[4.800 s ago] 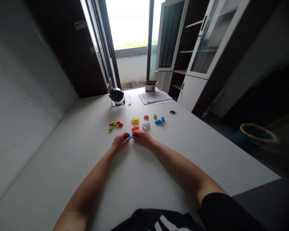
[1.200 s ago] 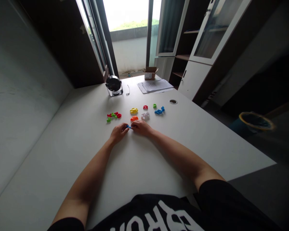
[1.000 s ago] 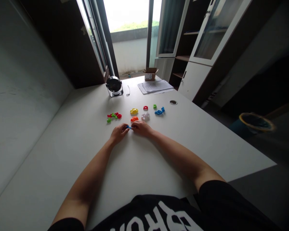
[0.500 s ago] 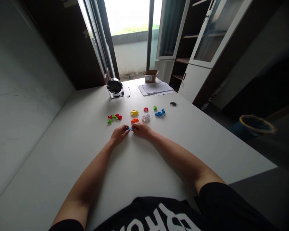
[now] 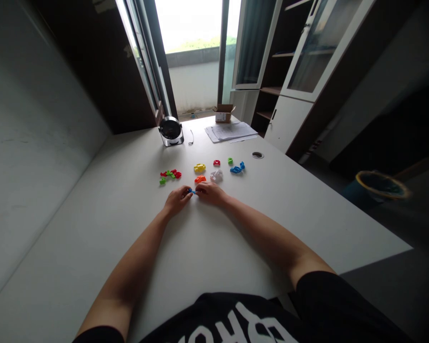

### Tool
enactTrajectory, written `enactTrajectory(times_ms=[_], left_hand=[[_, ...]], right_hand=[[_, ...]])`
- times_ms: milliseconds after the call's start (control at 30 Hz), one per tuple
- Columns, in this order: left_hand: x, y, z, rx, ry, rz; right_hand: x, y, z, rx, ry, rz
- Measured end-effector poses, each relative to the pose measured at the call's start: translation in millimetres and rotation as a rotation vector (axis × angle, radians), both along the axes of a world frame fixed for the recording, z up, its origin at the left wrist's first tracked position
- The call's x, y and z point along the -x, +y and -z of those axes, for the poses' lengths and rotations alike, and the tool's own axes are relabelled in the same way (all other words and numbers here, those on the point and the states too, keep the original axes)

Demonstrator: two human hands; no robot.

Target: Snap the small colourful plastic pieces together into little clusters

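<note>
Between my two hands is a small blue plastic piece (image 5: 192, 191), mostly covered by fingers. My left hand (image 5: 178, 197) pinches its left end, and my right hand (image 5: 210, 192) pinches the right end. Just beyond the fingertips lies an orange plastic piece (image 5: 200, 179), and beside my right hand sits a group of white pieces (image 5: 216, 176). Farther off are a yellow piece (image 5: 199, 167), a small red piece (image 5: 216, 163), a small green piece (image 5: 230, 161) and a blue cluster (image 5: 237, 168). Red and green pieces (image 5: 170, 174) lie together at the left.
A round black device on a metal stand (image 5: 170, 131) and a short cord (image 5: 191, 137) are at the back of the white table (image 5: 186, 257). Papers (image 5: 232, 131) and an open cardboard box (image 5: 223, 114) lie back right, near a cable hole (image 5: 258, 155). A bin (image 5: 375, 188) stands right.
</note>
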State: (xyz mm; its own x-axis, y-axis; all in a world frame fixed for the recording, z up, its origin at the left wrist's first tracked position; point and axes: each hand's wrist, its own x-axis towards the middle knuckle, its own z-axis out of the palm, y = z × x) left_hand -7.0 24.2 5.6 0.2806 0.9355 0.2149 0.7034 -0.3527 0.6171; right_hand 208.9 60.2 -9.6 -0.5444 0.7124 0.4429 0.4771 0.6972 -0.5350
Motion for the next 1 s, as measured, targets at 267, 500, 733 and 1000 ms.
enactTrajectory(times_ms=[267, 500, 733, 1000], left_hand=[[-0.3, 0.8, 1.1, -0.011, 0.002, -0.004], [-0.2, 0.0, 0.2, -0.016, -0.004, -0.003], [-0.6, 0.5, 0.4, -0.013, -0.009, -0.008], [-0.7, -0.3, -2.4, -0.002, -0.004, -0.002]], right_hand=[[0.4, 1.0, 1.8, 0.008, 0.019, -0.007], [0.3, 1.2, 1.8, 0.016, 0.011, -0.003], [0.1, 0.9, 0.6, 0.003, 0.012, -0.014], [-0.3, 1.8, 0.5, -0.004, 0.013, -0.034]])
